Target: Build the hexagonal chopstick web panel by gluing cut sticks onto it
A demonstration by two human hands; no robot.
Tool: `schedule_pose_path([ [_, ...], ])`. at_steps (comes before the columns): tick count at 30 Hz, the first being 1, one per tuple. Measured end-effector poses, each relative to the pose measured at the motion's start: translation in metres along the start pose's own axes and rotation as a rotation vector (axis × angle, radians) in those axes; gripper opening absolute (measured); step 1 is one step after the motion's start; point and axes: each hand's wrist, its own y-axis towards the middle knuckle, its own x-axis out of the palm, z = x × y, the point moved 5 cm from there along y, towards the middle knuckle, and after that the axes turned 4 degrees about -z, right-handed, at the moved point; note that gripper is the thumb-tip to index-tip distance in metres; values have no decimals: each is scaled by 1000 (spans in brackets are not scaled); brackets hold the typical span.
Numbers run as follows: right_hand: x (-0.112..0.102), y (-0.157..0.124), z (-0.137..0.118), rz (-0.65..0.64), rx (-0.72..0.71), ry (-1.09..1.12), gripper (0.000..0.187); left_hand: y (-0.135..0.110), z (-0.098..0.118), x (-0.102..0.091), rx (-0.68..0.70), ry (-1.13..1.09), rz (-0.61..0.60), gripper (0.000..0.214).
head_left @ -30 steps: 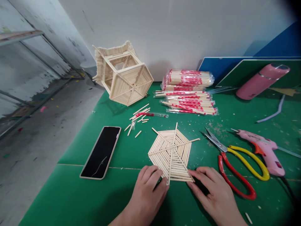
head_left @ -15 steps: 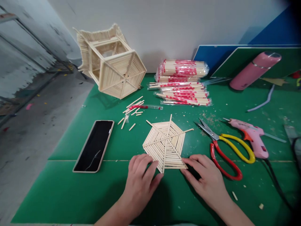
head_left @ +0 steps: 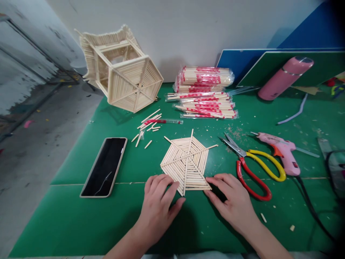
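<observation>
A flat hexagonal panel of thin wooden sticks (head_left: 185,162) lies on the green table, its crossing sticks jutting past the edge at the top and right. My left hand (head_left: 159,201) holds its lower-left side, fingers curled along the edge and thumb by the bottom corner. The lower-right corner is pinched between thumb and fingers of my right hand (head_left: 231,198). To the right of the panel rest scissors (head_left: 249,158) with one red and one yellow handle, blades parted. A pink glue gun (head_left: 283,151) lies beyond them, a clear glue stick in its back.
A lantern-like stick frame (head_left: 121,72) stands at the back left. Wrapped chopsticks (head_left: 206,90) are piled by the wall. Cut stick pieces (head_left: 148,124) lie near a phone (head_left: 105,167). A pink flask (head_left: 285,79) leans against boards (head_left: 291,70). A black cord (head_left: 309,201) trails at right.
The whole view has shifted slightly, so things appear a little further left. Both hands keep the same places on the stick panel.
</observation>
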Motion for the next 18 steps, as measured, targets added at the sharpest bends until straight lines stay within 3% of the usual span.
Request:
schedule_pose_path([
  [18,-4,-1,2,21,26,85,27,0,2,0,18,-9,-11,17],
])
